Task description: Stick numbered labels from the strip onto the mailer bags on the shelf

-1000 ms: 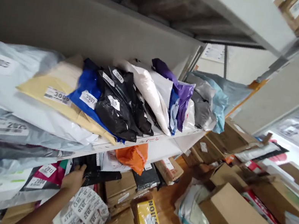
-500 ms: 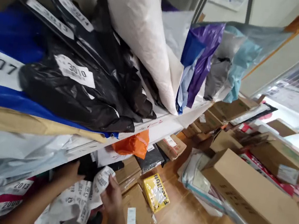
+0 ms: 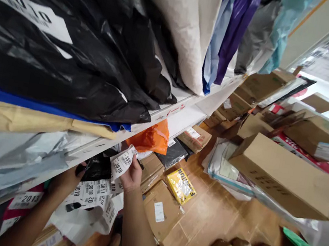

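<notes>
Two hands are working just below the white shelf edge: your right hand is pinching one numbered label, your left hand is gripping the label sheet against a black bag. Peeling carelessly is risking a torn label.

- Parcel sorting room.
- Numbered poly mailers crammed on a shelf, left.
- Cardboard boxes heaped on the floor, right.
</notes>
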Action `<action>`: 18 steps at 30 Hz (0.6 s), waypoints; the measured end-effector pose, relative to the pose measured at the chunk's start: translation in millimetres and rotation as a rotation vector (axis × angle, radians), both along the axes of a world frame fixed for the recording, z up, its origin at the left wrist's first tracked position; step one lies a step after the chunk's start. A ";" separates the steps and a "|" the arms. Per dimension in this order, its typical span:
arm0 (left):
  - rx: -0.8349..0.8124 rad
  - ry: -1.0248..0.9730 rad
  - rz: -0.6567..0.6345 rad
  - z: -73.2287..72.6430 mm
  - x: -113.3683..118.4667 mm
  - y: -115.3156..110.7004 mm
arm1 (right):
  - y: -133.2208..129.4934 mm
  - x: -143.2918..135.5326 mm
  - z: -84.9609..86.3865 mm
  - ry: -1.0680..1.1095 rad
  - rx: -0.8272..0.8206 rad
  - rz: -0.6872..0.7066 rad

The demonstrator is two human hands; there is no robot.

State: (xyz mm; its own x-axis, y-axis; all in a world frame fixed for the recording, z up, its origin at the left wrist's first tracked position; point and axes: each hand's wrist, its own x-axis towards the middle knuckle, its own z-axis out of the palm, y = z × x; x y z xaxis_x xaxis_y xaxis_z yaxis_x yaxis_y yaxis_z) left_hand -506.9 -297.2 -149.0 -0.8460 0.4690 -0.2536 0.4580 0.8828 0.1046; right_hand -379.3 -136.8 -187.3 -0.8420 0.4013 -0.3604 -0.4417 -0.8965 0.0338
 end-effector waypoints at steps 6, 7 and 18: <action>-0.021 -0.092 0.058 2.7 10.8 -21.1 | 7.2 4.2 -0.8 0.016 0.005 0.024; -0.021 -0.099 0.066 1.5 11.4 -22.6 | 7.6 5.0 -1.6 0.018 0.008 0.028; -0.069 -0.111 0.128 -5.8 14.5 -29.6 | 9.0 7.5 0.0 -0.040 0.024 0.001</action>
State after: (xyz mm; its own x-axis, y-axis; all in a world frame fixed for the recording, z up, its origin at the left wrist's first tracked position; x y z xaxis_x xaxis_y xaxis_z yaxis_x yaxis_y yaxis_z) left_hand -492.4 -326.8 -154.8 -0.8626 0.3377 -0.3767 0.3308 0.9399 0.0851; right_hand -371.7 -127.8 -187.3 -0.8275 0.4093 -0.3843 -0.4411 -0.8974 -0.0060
